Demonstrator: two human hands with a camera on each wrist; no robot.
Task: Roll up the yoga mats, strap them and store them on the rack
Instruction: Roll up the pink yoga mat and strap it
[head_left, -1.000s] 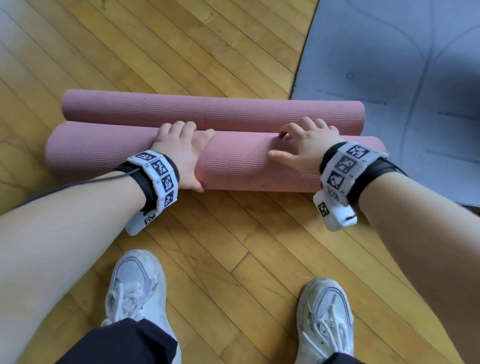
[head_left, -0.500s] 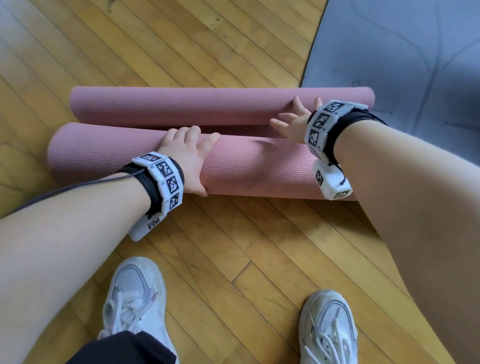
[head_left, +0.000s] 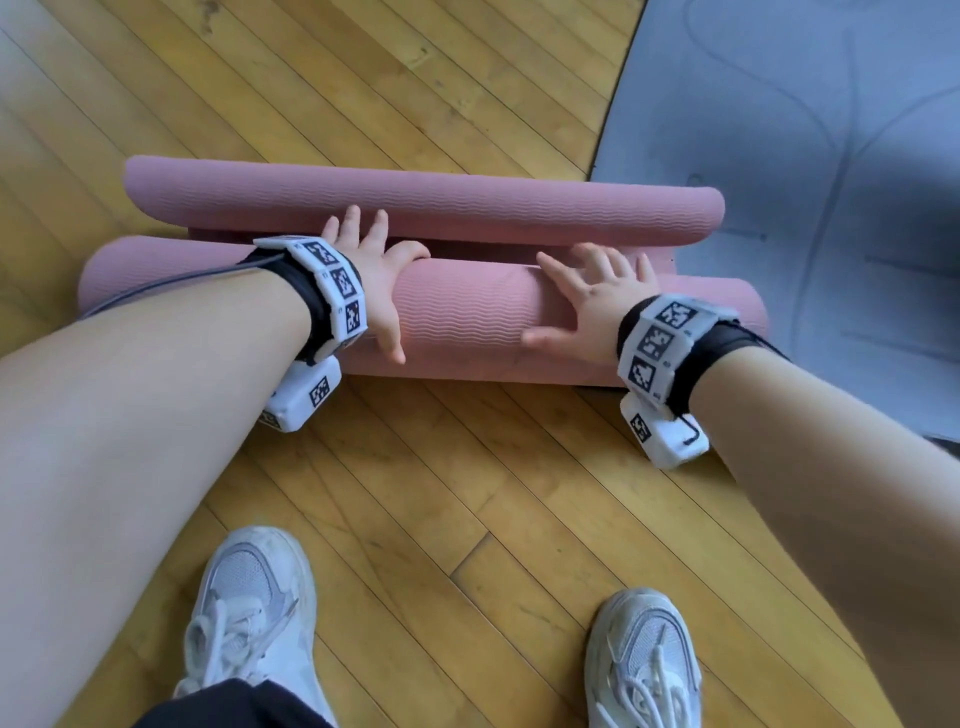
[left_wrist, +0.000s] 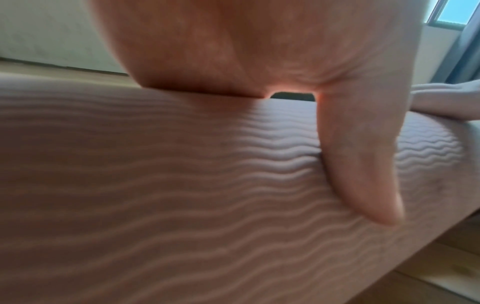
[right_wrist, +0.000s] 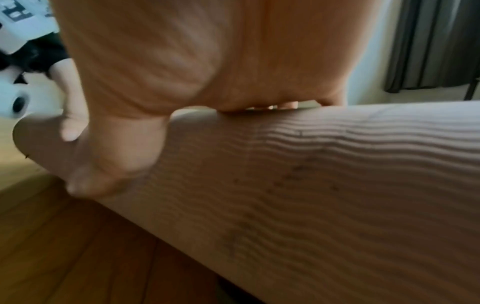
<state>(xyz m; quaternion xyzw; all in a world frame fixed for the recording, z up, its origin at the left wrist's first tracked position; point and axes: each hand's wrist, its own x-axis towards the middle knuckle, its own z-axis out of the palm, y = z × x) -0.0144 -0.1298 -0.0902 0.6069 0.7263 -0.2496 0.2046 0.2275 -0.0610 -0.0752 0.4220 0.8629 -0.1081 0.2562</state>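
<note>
- The left hand (head_left: 374, 291) lay flat, fingers spread wide, on the near roll of the pink wavy foam yoga mat (head_left: 467, 322).
- That roll lay sideways on the wooden floor (head_left: 467, 493), just under both hands.
- The right hand (head_left: 592, 301) pressed it too, fingers spread, holding nothing.

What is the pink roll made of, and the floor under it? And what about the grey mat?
Pink roll: looks like soft foam or rubber, matte, with tiny wavy ridges.
Floor: looks like wood, yellowish planks with grain and a slight sheen.
Grey mat: probably smooth rubber or foam, matte with printed lines; hard to tell.
</note>
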